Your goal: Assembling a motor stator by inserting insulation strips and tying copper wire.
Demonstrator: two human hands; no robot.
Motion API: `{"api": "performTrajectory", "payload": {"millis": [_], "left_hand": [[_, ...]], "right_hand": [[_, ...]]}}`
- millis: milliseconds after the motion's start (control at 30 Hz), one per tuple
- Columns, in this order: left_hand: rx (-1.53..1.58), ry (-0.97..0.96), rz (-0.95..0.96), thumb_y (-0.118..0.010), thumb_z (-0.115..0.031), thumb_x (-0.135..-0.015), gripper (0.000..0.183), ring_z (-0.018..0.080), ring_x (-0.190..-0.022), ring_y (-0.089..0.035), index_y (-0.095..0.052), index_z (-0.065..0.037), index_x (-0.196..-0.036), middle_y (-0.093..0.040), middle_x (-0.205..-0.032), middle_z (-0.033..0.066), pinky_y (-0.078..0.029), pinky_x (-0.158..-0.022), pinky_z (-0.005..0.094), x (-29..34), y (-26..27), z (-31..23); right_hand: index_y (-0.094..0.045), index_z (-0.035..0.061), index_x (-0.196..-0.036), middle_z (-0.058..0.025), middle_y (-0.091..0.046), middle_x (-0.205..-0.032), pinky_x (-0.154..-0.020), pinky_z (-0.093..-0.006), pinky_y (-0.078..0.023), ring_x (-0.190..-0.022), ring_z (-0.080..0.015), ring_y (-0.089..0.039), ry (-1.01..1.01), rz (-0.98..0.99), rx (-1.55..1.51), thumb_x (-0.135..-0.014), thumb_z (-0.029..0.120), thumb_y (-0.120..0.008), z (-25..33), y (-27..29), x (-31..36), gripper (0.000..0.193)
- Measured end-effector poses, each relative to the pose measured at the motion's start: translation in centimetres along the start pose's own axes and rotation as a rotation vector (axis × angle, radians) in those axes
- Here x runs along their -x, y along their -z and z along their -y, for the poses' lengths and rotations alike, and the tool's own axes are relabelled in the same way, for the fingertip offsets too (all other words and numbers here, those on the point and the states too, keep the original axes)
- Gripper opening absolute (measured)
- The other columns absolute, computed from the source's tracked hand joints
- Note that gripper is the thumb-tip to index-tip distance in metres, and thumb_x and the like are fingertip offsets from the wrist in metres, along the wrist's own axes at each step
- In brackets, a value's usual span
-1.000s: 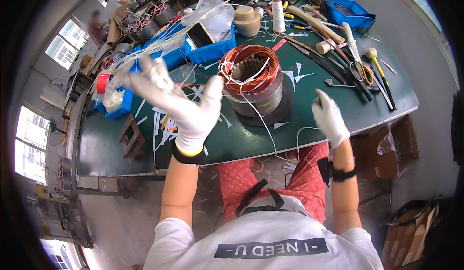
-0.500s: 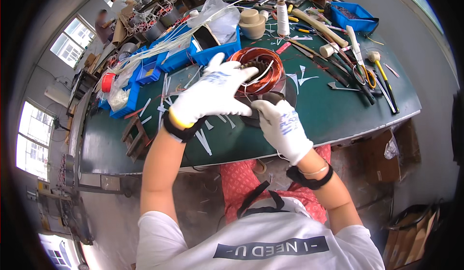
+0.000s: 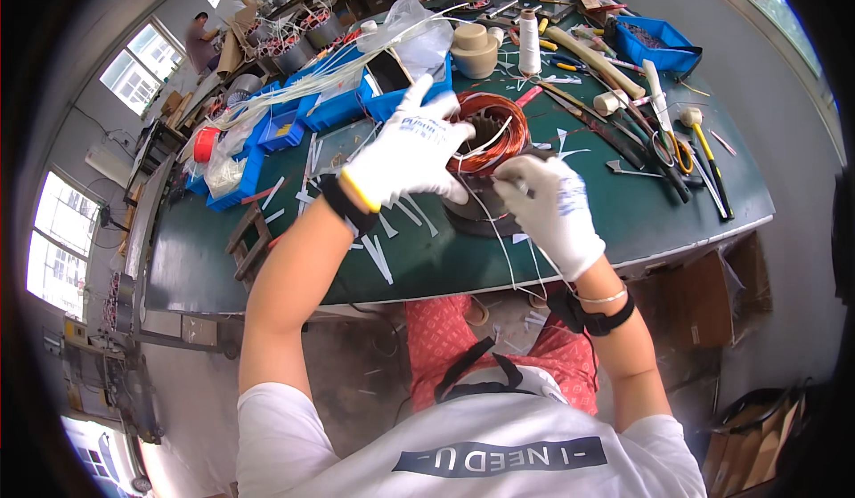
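Note:
A motor stator with copper windings [image 3: 509, 133] stands on a dark round turntable-like base [image 3: 476, 222] at the table's front middle. My left hand [image 3: 414, 146], in a white glove, lies against the stator's left side, its fingers spread and one pointing up. A thin white cord [image 3: 492, 222] leaves the winding and hangs in a loop over the table's front edge toward my right wrist. My right hand [image 3: 554, 208], gloved too, is just right of the base with thumb and fingers pinched together, apparently on this cord; the exact pinch point is small.
Blue bins [image 3: 338, 110] with white sleeving and plastic bags stand left. Behind are a beige pot [image 3: 475, 51] and a white thread cone [image 3: 529, 44]. Scissors [image 3: 681, 148], mallets [image 3: 691, 117] and rods lie right. Paper strips [image 3: 377, 257] and a wooden frame [image 3: 249, 244] lie near left.
My right hand has moved slightly right and up, away from the left hand's fingertips. The white cord now shows as a hanging loop. My left hand stays at the stator.

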State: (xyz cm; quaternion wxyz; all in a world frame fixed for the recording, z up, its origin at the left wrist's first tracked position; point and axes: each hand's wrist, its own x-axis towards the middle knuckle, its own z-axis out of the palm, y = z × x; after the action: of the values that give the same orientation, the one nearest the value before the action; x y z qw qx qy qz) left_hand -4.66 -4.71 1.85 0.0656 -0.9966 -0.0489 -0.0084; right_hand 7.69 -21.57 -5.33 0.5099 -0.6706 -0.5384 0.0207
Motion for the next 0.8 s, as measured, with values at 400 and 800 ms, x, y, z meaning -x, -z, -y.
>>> {"api": "performTrajectory", "payload": {"millis": [400,800], "left_hand": [[0.4,0.029,-0.425,-0.084,-0.032,-0.072,0.068,0.0322,-0.111,-0.059,-0.056,0.001,-0.124,-0.06,-0.121,0.019,-0.046,-0.097,0.039,1.3,-2.5,-0.5],[0.346,-0.156,-0.665,-0.078,-0.015,-0.075,0.032,0.0337,-0.105,-0.061,-0.068,-0.007,-0.105,-0.069,-0.107,0.011,-0.045,-0.099,0.0441,0.7,-5.8,-0.6]], "right_hand": [[-0.055,0.0014,-0.086,-0.0146,-0.058,-0.076,-0.064,-0.0338,-0.049,-0.066,-0.0286,-0.058,0.175,-0.051,0.097,-0.081,-0.004,-0.059,-3.5,3.1,0.8,0.008],[-0.057,0.0032,-0.126,-0.006,-0.063,-0.107,-0.074,-0.0259,-0.048,-0.084,-0.0125,-0.055,-0.012,-0.221,-0.58,-0.102,0.024,-0.052,-2.8,5.2,6.2,0.032]]}}
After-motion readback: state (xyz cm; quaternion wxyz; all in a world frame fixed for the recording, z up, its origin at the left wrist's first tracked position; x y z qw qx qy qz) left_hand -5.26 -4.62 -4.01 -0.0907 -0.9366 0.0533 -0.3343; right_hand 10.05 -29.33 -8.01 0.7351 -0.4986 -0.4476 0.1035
